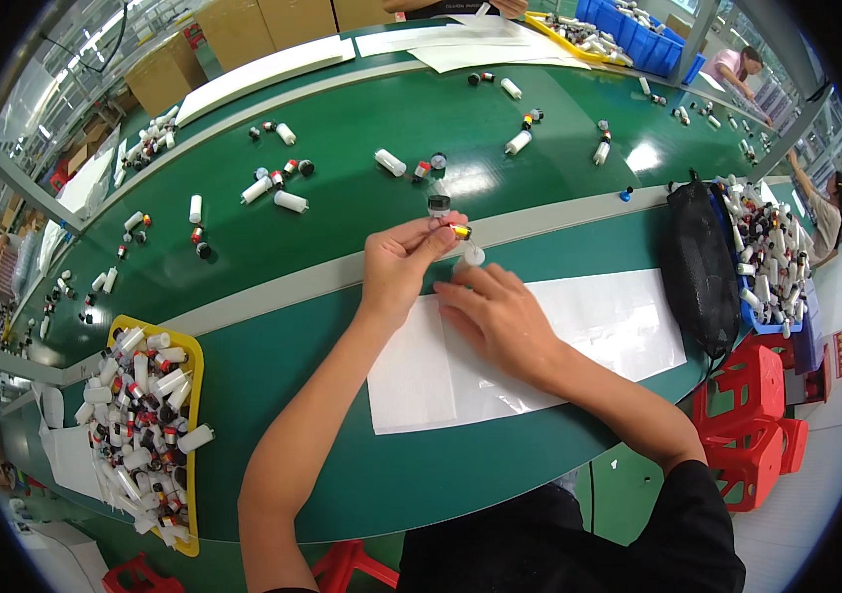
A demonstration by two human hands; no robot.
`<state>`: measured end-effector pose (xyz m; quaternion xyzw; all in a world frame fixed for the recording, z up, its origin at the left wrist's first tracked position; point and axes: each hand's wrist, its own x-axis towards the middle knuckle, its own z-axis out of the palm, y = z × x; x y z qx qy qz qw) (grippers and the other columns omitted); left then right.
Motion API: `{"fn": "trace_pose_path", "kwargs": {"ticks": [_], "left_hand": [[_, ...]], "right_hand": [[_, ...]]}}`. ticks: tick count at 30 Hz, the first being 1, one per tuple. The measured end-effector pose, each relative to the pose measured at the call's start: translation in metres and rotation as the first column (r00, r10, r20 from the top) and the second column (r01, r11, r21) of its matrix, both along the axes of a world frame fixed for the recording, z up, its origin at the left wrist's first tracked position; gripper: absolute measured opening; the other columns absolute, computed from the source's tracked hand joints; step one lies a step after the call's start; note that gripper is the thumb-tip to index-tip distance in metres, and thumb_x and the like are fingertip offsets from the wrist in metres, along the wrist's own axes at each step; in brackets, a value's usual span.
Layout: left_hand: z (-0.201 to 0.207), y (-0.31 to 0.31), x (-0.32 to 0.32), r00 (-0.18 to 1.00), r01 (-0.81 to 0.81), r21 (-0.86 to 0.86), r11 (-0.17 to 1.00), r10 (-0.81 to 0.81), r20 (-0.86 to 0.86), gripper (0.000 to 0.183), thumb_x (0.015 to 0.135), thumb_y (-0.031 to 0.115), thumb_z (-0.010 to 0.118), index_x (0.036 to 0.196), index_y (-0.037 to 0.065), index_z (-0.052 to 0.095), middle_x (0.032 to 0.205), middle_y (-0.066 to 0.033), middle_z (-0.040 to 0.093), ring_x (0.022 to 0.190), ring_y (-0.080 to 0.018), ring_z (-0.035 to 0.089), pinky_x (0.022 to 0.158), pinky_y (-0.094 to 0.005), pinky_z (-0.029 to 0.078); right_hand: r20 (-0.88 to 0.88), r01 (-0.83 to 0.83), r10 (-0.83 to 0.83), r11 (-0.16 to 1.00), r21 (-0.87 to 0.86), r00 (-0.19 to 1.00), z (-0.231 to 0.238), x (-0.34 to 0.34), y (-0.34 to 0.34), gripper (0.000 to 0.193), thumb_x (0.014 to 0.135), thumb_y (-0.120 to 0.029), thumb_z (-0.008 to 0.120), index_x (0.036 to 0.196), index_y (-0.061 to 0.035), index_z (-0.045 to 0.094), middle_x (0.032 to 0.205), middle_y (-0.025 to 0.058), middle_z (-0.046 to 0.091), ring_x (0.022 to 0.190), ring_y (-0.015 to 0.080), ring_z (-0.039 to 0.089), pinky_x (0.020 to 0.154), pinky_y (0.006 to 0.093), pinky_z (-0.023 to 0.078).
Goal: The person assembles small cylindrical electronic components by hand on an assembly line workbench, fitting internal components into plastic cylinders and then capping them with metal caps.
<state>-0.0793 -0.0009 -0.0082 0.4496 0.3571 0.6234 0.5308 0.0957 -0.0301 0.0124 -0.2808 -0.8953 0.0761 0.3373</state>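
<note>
My left hand (396,272) is closed, pinching a small cylindrical part with a yellow, red and black band (460,232) between thumb and fingers. A dark cap-like piece (439,205) shows just above those fingertips. My right hand (510,321) is bent inward close by, over the top edge of a white sheet (549,326). At its fingertips is a small white round piece (474,256), which the fingers seem to pinch; motion smears the tips a little. Both hands are above the near green bench (342,474).
A yellow tray (196,395) heaped with white cylinders and small caps stands at left. A black mesh pouch (700,267) and a blue bin (772,324) of similar parts are at right. Loose sets lie on the green belt (342,232). Red stools (752,395) stand at right.
</note>
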Motion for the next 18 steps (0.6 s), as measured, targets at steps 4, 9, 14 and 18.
{"fn": "trace_pose_path", "kwargs": {"ticks": [4,9,14,18], "left_hand": [[-0.002,0.001,0.005,0.999,0.005,-0.01,1.0,-0.006,-0.032,0.024,0.095,0.007,0.068,0.117,-0.003,0.07,0.115,-0.0144,0.072,0.102,-0.017,0.07,0.094,-0.0297,0.057],[-0.004,0.003,0.003,1.0,-0.027,-0.019,0.999,0.027,0.016,0.024,0.095,0.008,0.07,0.115,-0.004,0.071,0.113,-0.0147,0.073,0.1,-0.0168,0.071,0.092,-0.0293,0.058],[-0.005,-0.001,-0.003,0.999,-0.035,-0.037,0.999,0.036,0.04,0.023,0.094,0.008,0.071,0.113,-0.004,0.072,0.111,-0.0152,0.074,0.099,-0.0176,0.071,0.091,-0.0293,0.058],[-0.001,0.0,-0.008,0.999,-0.009,-0.046,0.999,0.011,0.052,0.025,0.097,0.01,0.067,0.118,-0.004,0.069,0.117,-0.0168,0.071,0.102,-0.017,0.069,0.093,-0.0283,0.057]], "right_hand": [[0.042,-0.04,0.041,0.999,-0.027,0.998,-0.014,-0.002,-0.003,0.018,0.089,-0.011,0.068,0.103,-0.0016,0.068,0.1,0.0076,0.06,0.088,0.0253,0.059,0.077,0.0384,0.048],[0.056,-0.034,0.035,0.999,-0.007,0.998,-0.018,-0.007,-0.002,0.011,0.088,-0.011,0.067,0.095,-0.0029,0.064,0.096,0.0069,0.059,0.087,0.0242,0.058,0.076,0.0384,0.048],[0.033,-0.008,0.012,0.993,-0.115,0.999,-0.018,-0.014,-0.004,0.013,0.088,-0.011,0.068,0.094,-0.0037,0.059,0.095,0.0078,0.059,0.087,0.0258,0.058,0.076,0.0385,0.048],[-0.106,-0.069,0.027,0.908,-0.414,0.994,-0.005,-0.015,-0.005,0.013,0.088,-0.004,0.069,0.096,-0.002,0.059,0.094,0.0096,0.063,0.085,0.0273,0.064,0.075,0.0382,0.051]]}}
